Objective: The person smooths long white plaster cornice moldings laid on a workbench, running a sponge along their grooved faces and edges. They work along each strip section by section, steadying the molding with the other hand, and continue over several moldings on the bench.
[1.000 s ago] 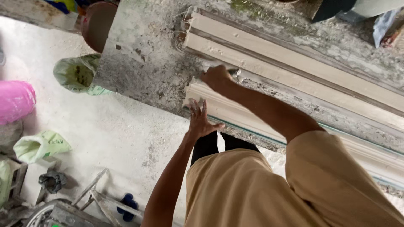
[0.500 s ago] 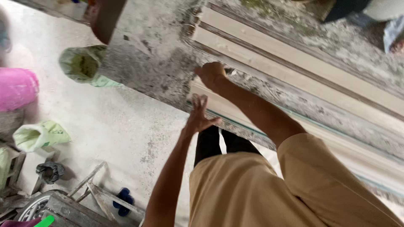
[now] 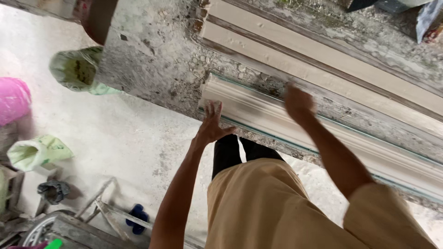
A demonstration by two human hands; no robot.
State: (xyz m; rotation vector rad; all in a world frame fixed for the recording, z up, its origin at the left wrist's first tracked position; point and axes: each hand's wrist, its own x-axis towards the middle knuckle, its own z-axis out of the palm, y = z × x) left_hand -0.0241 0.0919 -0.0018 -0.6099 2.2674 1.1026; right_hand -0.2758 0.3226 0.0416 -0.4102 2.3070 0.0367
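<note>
Moulding (image 3: 258, 108), a long off-white plaster length with stepped ridges, is lying on the near edge of a rough grey worktable (image 3: 152, 69), its long axis running from about ten o'clock down to four o'clock across the view. Its squared end is sitting at the ten o'clock end, just above the left hand (image 3: 213, 123).

The left hand is spreading its fingers flat against the near face of the moulding close to that end, open and pressing rather than closed around anything. The right hand (image 3: 297, 102) is blurring at one o'clock of the left, resting on or just over the top ridge of the same piece; whether its fingers are curled or flat cannot be told. The two hands are working well apart along the strip, the left nearer the end, the right further toward the middle. Neither is gripping anything.

Beyond the moulding, at twelve to two o'clock, a second, wider strip (image 3: 295, 60) is lying parallel to it on the same crusted, plaster-spattered surface.

Below the table, a pale concrete floor (image 3: 115, 147) is carrying green sacks (image 3: 76, 69) at nine to ten o'clock, a pink bag (image 3: 13, 99) at the far left edge, and a blue sandal (image 3: 137, 216) at seven o'clock beside some metal scrap.
</note>
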